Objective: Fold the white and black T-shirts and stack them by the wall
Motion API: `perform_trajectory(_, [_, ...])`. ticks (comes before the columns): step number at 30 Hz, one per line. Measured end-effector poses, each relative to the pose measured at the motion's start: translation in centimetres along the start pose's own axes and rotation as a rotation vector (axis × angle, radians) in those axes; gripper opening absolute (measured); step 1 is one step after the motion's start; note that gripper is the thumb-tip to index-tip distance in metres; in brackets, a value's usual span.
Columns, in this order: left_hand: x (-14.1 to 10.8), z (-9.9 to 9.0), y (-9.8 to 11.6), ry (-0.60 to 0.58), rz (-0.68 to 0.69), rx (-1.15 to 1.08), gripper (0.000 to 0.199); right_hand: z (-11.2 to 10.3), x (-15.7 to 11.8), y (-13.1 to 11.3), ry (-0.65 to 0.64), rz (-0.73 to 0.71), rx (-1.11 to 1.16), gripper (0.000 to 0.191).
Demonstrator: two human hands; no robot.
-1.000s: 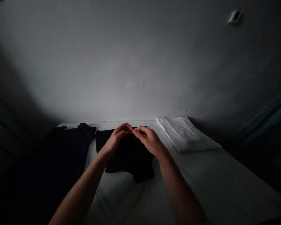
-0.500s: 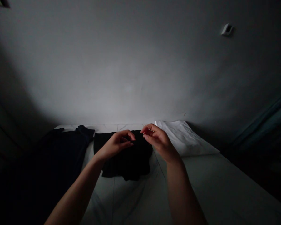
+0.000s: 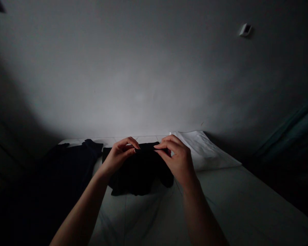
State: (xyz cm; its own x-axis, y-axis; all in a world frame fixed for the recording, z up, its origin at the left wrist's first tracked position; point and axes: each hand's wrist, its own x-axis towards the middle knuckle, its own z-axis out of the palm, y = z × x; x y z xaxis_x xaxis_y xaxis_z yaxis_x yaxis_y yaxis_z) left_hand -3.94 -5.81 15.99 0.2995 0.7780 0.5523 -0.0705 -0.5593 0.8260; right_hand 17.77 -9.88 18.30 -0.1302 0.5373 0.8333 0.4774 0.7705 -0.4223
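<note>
Head view: fingers pinch limp, uneven-edged black cloth.

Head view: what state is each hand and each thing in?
Left hand: pinching the black garment.
Right hand: pinching the black garment.
Black garment: upper edge pinched, folds too dark to tell.
Navy garment: spread out, lower part lost in shadow.
White cloth: folded, on the marbled surface.
Wall unit: mounted.

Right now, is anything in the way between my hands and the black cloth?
Nothing visible: your left hand and right hand both pinch the black cloth directly. The white cloth lies to its right, the navy garment to its left.
</note>
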Motion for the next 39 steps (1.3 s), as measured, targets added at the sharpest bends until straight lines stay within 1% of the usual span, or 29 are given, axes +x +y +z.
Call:
perform_trajectory(2, [0.0,0.0,0.0,-0.009,0.005,0.027,0.02,0.0,0.0,-0.1,-0.01,-0.015,0.012,0.014])
perform_trajectory(4, [-0.1,0.0,0.1,-0.021,0.006,0.105,0.016,0.1,0.0,-0.1,-0.054,0.015,0.015,0.012])
perform_trajectory(7, [-0.4,-0.1,0.1,0.002,-0.001,0.327,0.013,0.3,-0.1,0.7,-0.145,0.084,-0.001,0.01])
perform_trajectory(9, [-0.5,-0.8,0.1,0.032,-0.022,0.497,0.014,0.3,-0.2,1.9,-0.199,0.124,-0.02,0.009])
perform_trajectory(11, [-0.6,-2.3,0.0,0.031,-0.041,0.648,0.02,-0.3,-0.1,3.7,-0.236,0.172,-0.05,0.008])
perform_trajectory(12, [-0.7,-3.5,0.2,0.019,-0.053,0.716,0.023,-1.0,0.1,4.7,-0.245,0.199,-0.074,0.007])
perform_trajectory(14, [-0.9,-6.2,0.8,-0.015,-0.098,0.831,0.031,-2.9,0.7,6.9,-0.241,0.255,-0.144,0.008])
perform_trajectory(17, [-1.5,-10.7,2.7,-0.066,-0.246,0.898,0.044,-6.7,2.3,9.5,-0.236,0.332,-0.217,0.013])
perform_trajectory(19, [-1.6,-13.0,4.6,-0.12,-0.334,0.852,0.047,-9.1,3.8,10.6,-0.267,0.372,-0.199,0.019])
perform_trajectory(20, [-1.5,-13.8,5.6,-0.151,-0.36,0.812,0.045,-10.1,4.7,10.8,-0.294,0.384,-0.176,0.023])
perform_trajectory(22, [-0.7,-14.8,7.7,-0.217,-0.391,0.718,0.039,-11.7,6.9,10.9,-0.356,0.385,-0.131,0.029])
perform_trajectory(24, [0.8,-15.2,10.0,-0.29,-0.414,0.659,0.04,-13.0,9.6,10.5,-0.419,0.359,-0.107,0.033])
perform_trajectory(26, [2.7,-15.3,12.3,-0.331,-0.416,0.676,0.042,-14.2,12.7,9.9,-0.458,0.322,-0.115,0.035])
perform_trajectory(27, [3.7,-15.4,13.4,-0.32,-0.401,0.709,0.041,-14.8,14.2,9.5,-0.463,0.3,-0.128,0.035])
perform_trajectory(29, [5.4,-15.4,15.6,-0.219,-0.334,0.77,0.038,-15.9,16.8,8.8,-0.438,0.249,-0.159,0.034])
perform_trajectory(32, [7.0,-14.9,18.0,-0.018,-0.184,0.774,0.037,-17.1,19.3,8.1,-0.316,0.142,-0.211,0.032])
perform_trajectory(34, [7.7,-14.1,18.8,0.119,-0.109,0.762,0.037,-17.5,20.0,7.9,-0.207,0.073,-0.265,0.027])
perform_trajectory(36, [8.4,-13.3,19.2,0.263,-0.086,0.802,0.037,-17.4,20.3,7.8,-0.098,0.027,-0.343,0.02])
perform_trajectory(38, [9.4,-12.6,19.6,0.39,-0.056,0.921,0.033,-17.2,21.0,7.8,0.01,0.003,-0.42,0.014])
perform_trajectory(39, [10.0,-12.3,19.9,0.44,-0.018,1.0,0.031,-17.0,21.5,7.7,0.054,-0.002,-0.449,0.011])
